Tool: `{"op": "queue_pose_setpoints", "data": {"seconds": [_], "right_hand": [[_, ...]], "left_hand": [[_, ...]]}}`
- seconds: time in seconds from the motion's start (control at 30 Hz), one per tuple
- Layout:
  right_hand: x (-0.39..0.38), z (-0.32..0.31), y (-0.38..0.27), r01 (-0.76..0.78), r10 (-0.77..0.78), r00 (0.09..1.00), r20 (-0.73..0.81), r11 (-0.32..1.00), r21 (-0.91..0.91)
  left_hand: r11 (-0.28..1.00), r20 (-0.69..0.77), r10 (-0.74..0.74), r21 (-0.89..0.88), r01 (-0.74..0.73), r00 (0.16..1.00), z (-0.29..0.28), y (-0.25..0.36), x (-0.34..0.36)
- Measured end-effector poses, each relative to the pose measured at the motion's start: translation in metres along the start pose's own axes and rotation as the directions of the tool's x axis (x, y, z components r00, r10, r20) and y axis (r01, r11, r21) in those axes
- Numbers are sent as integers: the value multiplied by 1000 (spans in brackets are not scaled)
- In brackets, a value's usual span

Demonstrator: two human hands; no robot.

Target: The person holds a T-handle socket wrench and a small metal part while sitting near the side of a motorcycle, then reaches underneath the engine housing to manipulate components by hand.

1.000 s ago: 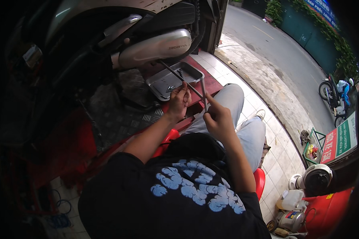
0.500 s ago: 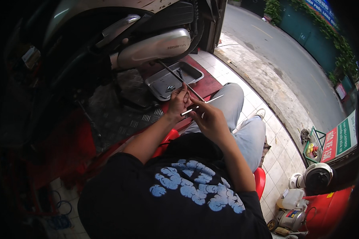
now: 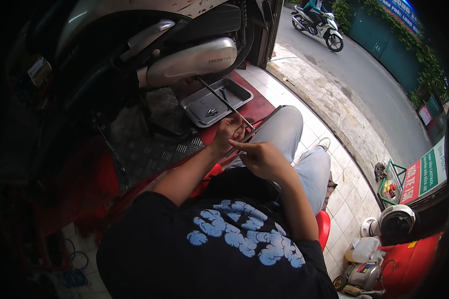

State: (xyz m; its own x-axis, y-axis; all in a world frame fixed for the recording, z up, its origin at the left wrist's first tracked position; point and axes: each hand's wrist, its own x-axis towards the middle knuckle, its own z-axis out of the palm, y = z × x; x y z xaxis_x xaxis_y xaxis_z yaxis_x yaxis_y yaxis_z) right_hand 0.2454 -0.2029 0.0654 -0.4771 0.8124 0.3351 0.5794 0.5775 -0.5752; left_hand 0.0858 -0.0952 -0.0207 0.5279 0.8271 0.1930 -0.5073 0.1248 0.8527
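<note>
A long T-handle wrench (image 3: 221, 100) slants from under the silver engine cover (image 3: 194, 62) of a scooter down to my hands, its crossbar lying near my knee. Curled around the handle end is my left hand (image 3: 228, 135), closed on the wrench. My right hand (image 3: 265, 158) lies just to its right, index finger stretched toward the left hand across the crossbar and the other fingers bent. Nothing shows gripped in the right hand. Beyond the hands, a metal tray (image 3: 197, 120) holds a dark tool and several small metal parts.
The tray stands on a red surface (image 3: 259, 103) beside a metal tread plate (image 3: 149, 154). White floor tiles (image 3: 344, 199) border the street, where a person rides a white motorbike (image 3: 319, 31). A red stool (image 3: 324, 229) is under me. A plastic canister (image 3: 365, 249) stands at lower right.
The wrench's crossbar has turned. My right hand has shifted from pinching near the crossbar to a stretched index finger. A motorbike has come into view on the street.
</note>
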Motion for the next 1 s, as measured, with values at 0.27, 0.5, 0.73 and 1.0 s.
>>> {"op": "queue_pose_setpoints", "data": {"seconds": [0.27,0.5,0.73,1.0], "right_hand": [[-2,-17,8,-314,315,922,-225,948,42],[1,-2,-13,92,16,945,-328,946,310],[-10,-21,6,-351,378,920,103,912,-215],[-6,-20,-5,-93,89,993,83,995,40]], "left_hand": [[984,-82,134,-104,-143,987,15,6,1],[969,-132,209,-109,-224,969,9,3,1],[981,-135,150,-105,-164,979,7,2,4],[965,-156,213,-123,-232,965,8,4,3]]}}
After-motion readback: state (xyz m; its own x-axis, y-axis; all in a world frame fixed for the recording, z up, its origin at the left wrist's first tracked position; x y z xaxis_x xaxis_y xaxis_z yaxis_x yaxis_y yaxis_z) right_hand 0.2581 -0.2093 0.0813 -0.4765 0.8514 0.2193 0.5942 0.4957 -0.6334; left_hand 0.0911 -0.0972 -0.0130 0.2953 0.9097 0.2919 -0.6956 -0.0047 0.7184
